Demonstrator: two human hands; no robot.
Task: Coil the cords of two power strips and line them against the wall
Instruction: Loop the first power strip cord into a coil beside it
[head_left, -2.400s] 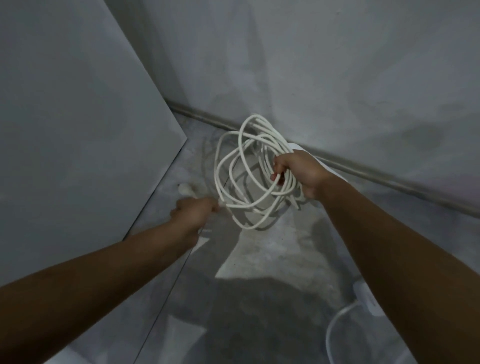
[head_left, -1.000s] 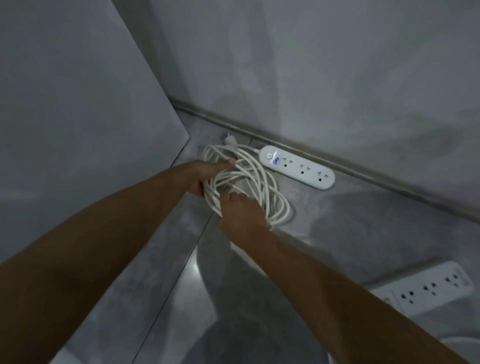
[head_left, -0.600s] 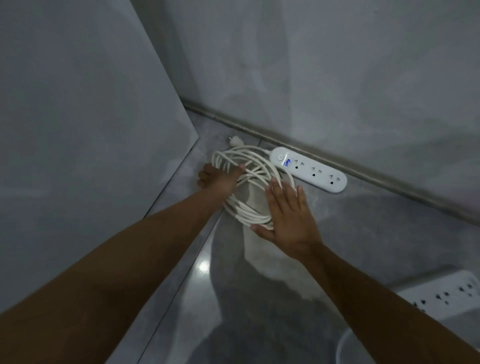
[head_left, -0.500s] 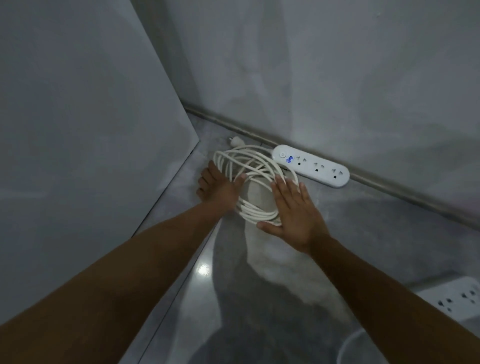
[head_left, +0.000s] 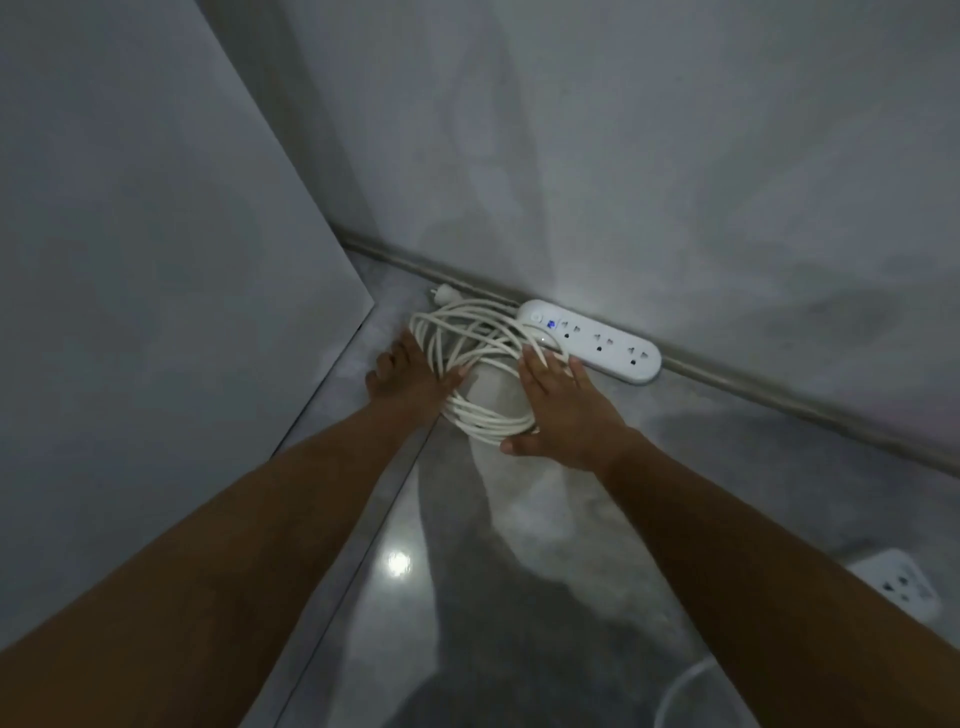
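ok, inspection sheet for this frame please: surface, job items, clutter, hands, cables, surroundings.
surface: glossy grey floor, one light glare.
job's things: first power strip along the wall, blue light on; second power strip at right edge, away from wall.
clutter: nothing seen.
grippers: left hand and right hand, fingers straight, rest on the coil's two sides.
cables: coiled cord beside first strip, plug toward wall; loose cord bottom right.
surroundings: grey panel left.

Your left hand (head_left: 410, 382) lies flat on the floor (head_left: 727, 467) at the left edge of the coiled cord (head_left: 488, 422), thumb touching it. Your right hand (head_left: 566, 415) presses straight fingers on the cord's right side, fingertips just beside the strip (head_left: 597, 340). The strip lies along the wall (head_left: 623, 156), apparently touching its base; dim light limits certainty. A second strip (head_left: 904, 590) lies well apart, at lower right.
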